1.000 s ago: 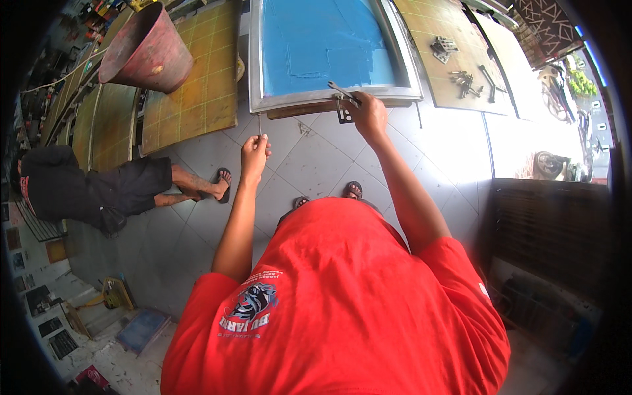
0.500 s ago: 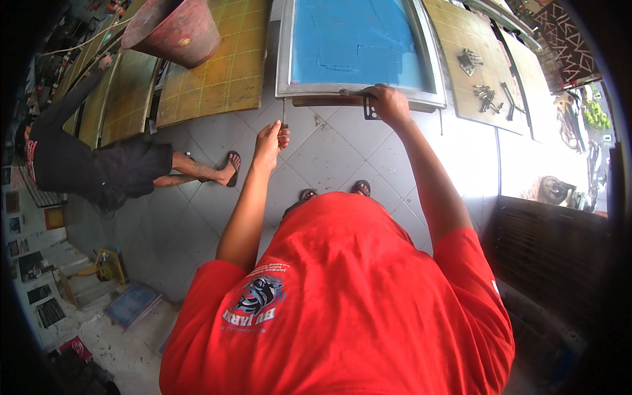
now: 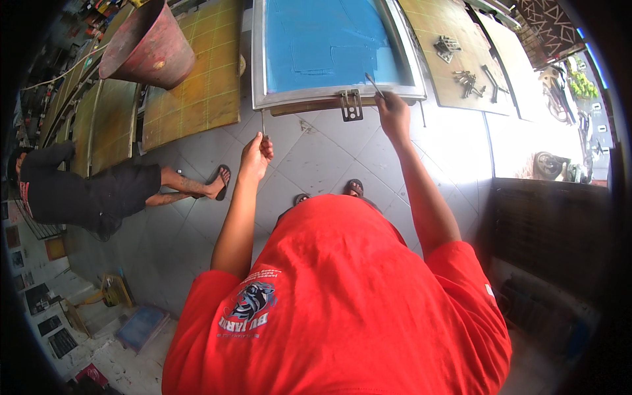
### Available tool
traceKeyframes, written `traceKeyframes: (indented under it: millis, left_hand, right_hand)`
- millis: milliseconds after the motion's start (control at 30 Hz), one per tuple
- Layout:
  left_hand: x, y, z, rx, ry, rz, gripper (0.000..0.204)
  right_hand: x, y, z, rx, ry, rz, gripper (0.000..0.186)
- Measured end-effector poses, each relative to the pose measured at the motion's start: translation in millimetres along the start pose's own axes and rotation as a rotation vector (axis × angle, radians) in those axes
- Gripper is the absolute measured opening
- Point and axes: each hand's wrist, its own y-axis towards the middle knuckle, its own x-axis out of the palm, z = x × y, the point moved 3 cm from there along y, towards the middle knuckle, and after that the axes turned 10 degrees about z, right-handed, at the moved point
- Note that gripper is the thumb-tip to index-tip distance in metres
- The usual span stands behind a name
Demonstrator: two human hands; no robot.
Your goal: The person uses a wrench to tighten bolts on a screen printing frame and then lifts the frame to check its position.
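Observation:
In front of me lies a printing screen (image 3: 322,49) with blue mesh in a pale metal frame. A dark slotted metal bracket (image 3: 351,105) hangs at the middle of its near edge. My right hand (image 3: 394,115) is closed around a slim metal tool (image 3: 373,84), whose tip points over the mesh, right of the bracket. Below the frame's near left corner a thin rod (image 3: 263,122) sticks down. My left hand (image 3: 256,157) is closed just under that rod, its fingers curled; what they hold is too small to make out.
A stained red bucket (image 3: 155,49) stands on yellowish boards (image 3: 197,99) at left, beside a person in dark clothes (image 3: 99,184). On the right-hand board lie a metal clamp (image 3: 446,47), several bolts (image 3: 467,83) and a bent bar (image 3: 492,84). Grey floor tiles (image 3: 309,158) show below.
My right hand has left the bracket and moved right, the slim tool now tilted over the mesh. My left hand stays near the rod. The person at left has lowered an arm from near the bucket.

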Motion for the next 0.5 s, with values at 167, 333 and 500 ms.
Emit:
traceKeyframes:
  millis: [167, 333, 500]
  left_hand:
    - [2, -2, -2, -0.014, -0.004, -0.064, 0.033]
    - [14, -21, -34, -0.184, -0.273, -0.054, 0.068]
    - [59, -46, -53, 0.117, 0.337, -0.066, 0.039]
  right_hand:
    - [-15, -46, 42, 0.198, 0.085, 0.116, 0.028]
    - [-4, -57, 33, 0.258, 0.022, 0.074, 0.037]
    - [30, -42, 10, 0.316, 0.111, -0.02, 0.039]
